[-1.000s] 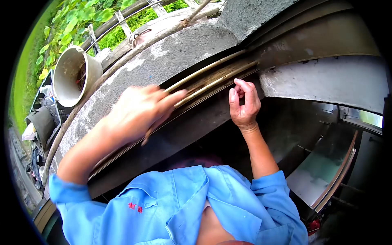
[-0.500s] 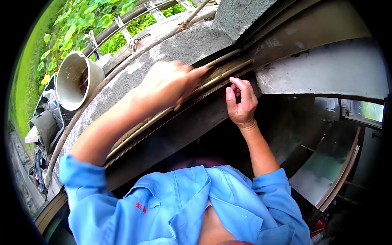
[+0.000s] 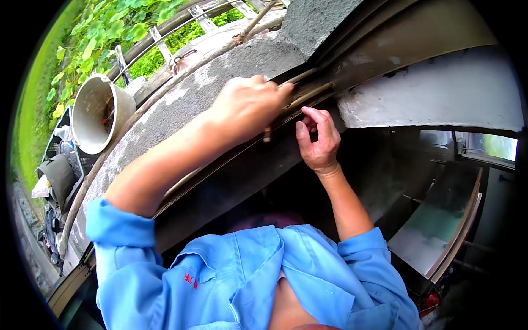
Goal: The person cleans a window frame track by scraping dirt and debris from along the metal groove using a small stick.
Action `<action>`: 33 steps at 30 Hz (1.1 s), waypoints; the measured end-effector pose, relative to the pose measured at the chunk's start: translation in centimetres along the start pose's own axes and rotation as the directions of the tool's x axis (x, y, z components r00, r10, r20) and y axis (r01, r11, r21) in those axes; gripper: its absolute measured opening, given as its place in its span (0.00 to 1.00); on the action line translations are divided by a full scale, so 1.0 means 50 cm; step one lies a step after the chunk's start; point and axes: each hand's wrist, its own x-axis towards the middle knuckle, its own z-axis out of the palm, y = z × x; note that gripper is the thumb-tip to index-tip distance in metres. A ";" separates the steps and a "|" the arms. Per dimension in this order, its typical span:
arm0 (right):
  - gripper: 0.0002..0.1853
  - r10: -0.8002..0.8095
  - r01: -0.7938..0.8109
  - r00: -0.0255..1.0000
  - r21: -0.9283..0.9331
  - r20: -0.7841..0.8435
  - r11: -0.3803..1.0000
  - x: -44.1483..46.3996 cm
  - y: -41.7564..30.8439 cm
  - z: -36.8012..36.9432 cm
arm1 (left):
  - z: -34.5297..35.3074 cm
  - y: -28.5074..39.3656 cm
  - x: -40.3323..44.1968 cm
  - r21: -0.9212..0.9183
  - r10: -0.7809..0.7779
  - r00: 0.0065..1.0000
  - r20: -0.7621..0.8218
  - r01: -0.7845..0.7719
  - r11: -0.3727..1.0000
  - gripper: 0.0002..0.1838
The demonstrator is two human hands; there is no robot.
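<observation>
My left hand [image 3: 247, 104] is closed over the window-track rails [image 3: 311, 94] on the sill. A short brown stick-like piece [image 3: 268, 135] pokes out below its fingers; the rest of it is hidden, and I cannot make out its kind. My right hand [image 3: 320, 142] is raised just right of the left, close to the inner edge of the track. Its fingers are loosely bent, the thumb stands apart from them, and nothing shows between.
A rough concrete ledge [image 3: 165, 129] runs outside the track. On the left stand a dirty white bucket [image 3: 88, 118] and a dark crate [image 3: 88, 157] with odds and ends. A pale wall panel [image 3: 429, 93] is at right, with a glass-topped surface [image 3: 429, 231] below.
My left hand has slid to the right along the track, with the stick-like piece moving along. My right hand has shifted slightly left in view.
</observation>
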 end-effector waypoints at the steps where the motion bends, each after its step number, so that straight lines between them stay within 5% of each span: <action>1: 0.15 0.006 -0.006 1.000 0.017 0.009 1.000 0.001 0.001 -0.002 | 0.006 0.004 -0.001 -0.004 -0.003 1.000 -0.007 0.003 1.000 0.25; 5: 0.15 0.015 -0.015 1.000 0.052 0.016 0.999 -0.002 0.008 -0.006 | -0.014 -0.007 -0.084 0.074 0.034 0.998 -0.054 -0.030 0.997 0.27; 9: 0.16 0.009 -0.008 1.000 0.090 -0.002 0.996 -0.005 0.007 -0.002 | -0.098 0.016 -0.223 0.220 -0.059 0.991 0.117 0.032 0.975 0.29; 17: 0.14 0.007 -0.007 1.000 0.050 -0.005 0.999 0.001 0.002 -0.001 | -0.002 0.021 -0.032 0.286 0.056 0.998 0.008 -0.056 0.957 0.27; 24: 0.14 0.010 -0.010 1.000 0.043 -0.006 0.999 -0.001 0.002 -0.002 | -0.011 0.004 -0.013 0.079 0.024 1.000 0.021 -0.025 0.997 0.23; 27: 0.14 0.018 -0.018 1.000 0.039 0.001 0.999 0.001 0.001 -0.002 | -0.035 -0.018 -0.095 -0.227 0.017 1.000 0.026 -0.011 0.974 0.20; 33: 0.14 -0.005 0.005 1.000 0.010 0.004 1.000 -0.001 0.003 0.000 | -0.007 -0.007 0.038 -0.175 0.071 0.997 0.024 -0.066 0.982 0.22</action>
